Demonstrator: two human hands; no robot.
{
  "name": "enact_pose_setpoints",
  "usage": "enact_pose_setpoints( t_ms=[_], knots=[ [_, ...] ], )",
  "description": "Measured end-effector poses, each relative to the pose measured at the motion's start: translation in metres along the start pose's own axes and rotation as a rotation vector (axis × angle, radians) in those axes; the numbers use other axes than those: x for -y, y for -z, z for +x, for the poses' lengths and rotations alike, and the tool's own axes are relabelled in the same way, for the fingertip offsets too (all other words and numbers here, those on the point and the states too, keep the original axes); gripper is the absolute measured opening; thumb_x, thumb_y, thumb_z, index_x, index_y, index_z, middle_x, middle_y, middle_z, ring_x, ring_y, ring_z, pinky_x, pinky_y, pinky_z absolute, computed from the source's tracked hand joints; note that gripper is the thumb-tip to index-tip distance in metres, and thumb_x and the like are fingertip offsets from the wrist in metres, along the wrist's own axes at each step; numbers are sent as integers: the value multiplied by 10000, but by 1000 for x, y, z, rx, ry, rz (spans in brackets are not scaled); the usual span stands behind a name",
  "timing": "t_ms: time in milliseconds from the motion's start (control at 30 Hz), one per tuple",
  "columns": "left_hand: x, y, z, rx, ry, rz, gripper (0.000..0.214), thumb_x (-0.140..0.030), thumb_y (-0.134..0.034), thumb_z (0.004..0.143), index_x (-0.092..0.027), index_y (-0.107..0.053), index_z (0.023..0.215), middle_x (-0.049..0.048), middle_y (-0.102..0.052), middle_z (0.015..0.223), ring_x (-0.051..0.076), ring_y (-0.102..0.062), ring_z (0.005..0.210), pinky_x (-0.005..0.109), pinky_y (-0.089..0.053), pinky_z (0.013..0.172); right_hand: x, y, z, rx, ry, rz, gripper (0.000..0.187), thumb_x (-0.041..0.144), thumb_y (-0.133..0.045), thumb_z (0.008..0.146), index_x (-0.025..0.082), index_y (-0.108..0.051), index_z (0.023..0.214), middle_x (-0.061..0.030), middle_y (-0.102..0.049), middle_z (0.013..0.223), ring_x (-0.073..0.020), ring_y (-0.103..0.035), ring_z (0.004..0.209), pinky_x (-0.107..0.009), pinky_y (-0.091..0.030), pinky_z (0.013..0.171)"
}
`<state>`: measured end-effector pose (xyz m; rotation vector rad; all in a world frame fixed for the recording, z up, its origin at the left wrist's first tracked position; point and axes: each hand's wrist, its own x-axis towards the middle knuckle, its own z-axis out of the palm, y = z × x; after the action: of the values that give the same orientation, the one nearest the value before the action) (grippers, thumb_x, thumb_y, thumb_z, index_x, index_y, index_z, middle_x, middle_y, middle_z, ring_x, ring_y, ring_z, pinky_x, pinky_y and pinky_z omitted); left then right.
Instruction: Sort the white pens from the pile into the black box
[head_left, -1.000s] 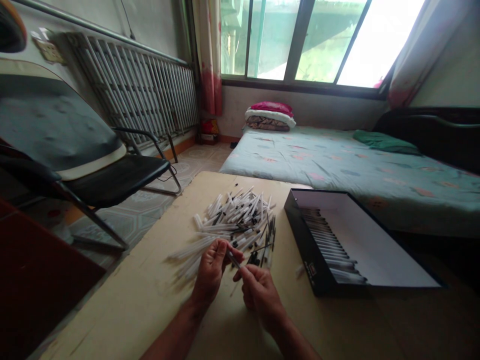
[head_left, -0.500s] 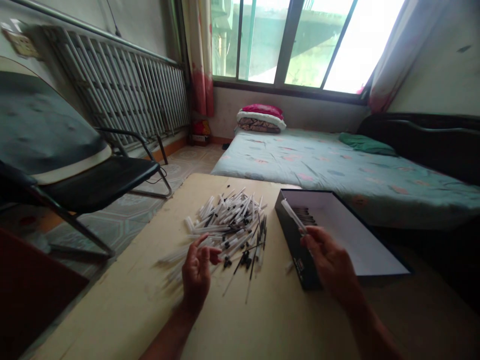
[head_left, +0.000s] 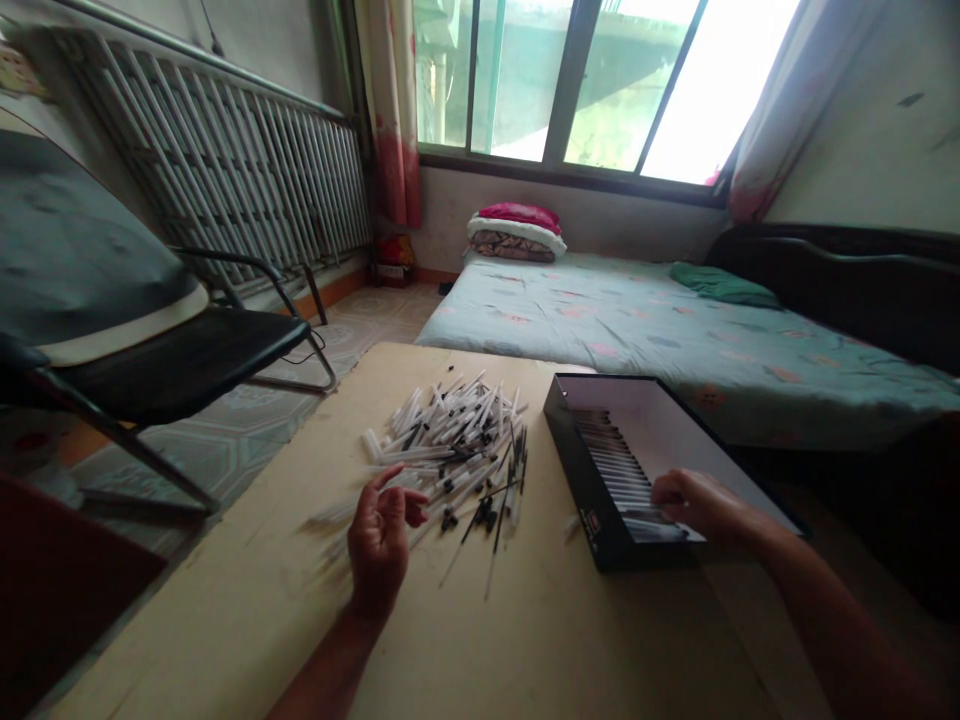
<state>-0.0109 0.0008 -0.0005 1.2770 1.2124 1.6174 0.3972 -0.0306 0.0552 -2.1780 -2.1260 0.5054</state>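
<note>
My left hand (head_left: 381, 535) hovers with its fingers apart beside a loose pile of pen parts (head_left: 457, 425), holding nothing. White and clear pen barrels, black caps and thin dark refills (head_left: 496, 545) make up the pile. To the right stands a shallow black box (head_left: 574, 480) with a pale inside. A row of pens (head_left: 616, 462) lies side by side along its left part. My right hand (head_left: 694, 503) reaches into the near end of the box, fingers pinched on a pen low over the row. Its fingertips are partly hidden.
The pile and box rest on a pale yellow table (head_left: 480, 660). Beyond it is a bed (head_left: 600, 310) with folded bedding (head_left: 517, 232). A black chair (head_left: 172, 350) is at the left, before a metal rack (head_left: 225, 160).
My right hand has moved from above the box's left wall, pen in hand, down and right into the box. My left hand has stayed beside the pile. The view has shifted slightly.
</note>
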Motion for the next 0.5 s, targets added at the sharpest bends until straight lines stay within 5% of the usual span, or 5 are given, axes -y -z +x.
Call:
enact_pose_setpoints(
  t_ms=[233, 367, 500],
  knots=[
    [4, 3, 0, 3, -3, -7, 314, -391, -468, 883, -194, -495, 1126, 6, -654, 695, 126, -568, 522, 249, -490, 539, -5, -16, 17, 7, 23, -14, 210, 68, -543, 604, 196, -702, 650, -23, -666, 641, -152, -588, 599, -218, -369, 559],
    [6, 3, 1, -15, -5, -10, 308, -392, -465, 884, -189, -503, 1112, 5, -649, 689, 123, -569, 521, 247, -487, 532, 17, -7, 11, -293, 33, 3, 150, 174, -532, 727, 197, -680, 733, -39, -670, 719, -171, -612, 658, -245, -415, 621],
    [7, 3, 1, -7, 5, 4, 299, -398, -462, 883, -188, -515, 1089, 1, -644, 676, 117, -563, 505, 240, -478, 519, 83, 5, -9, -676, 103, 168, 185, 311, -492, 839, 198, -639, 849, -48, -656, 863, -162, -617, 669, -256, -441, 632]
  ],
)
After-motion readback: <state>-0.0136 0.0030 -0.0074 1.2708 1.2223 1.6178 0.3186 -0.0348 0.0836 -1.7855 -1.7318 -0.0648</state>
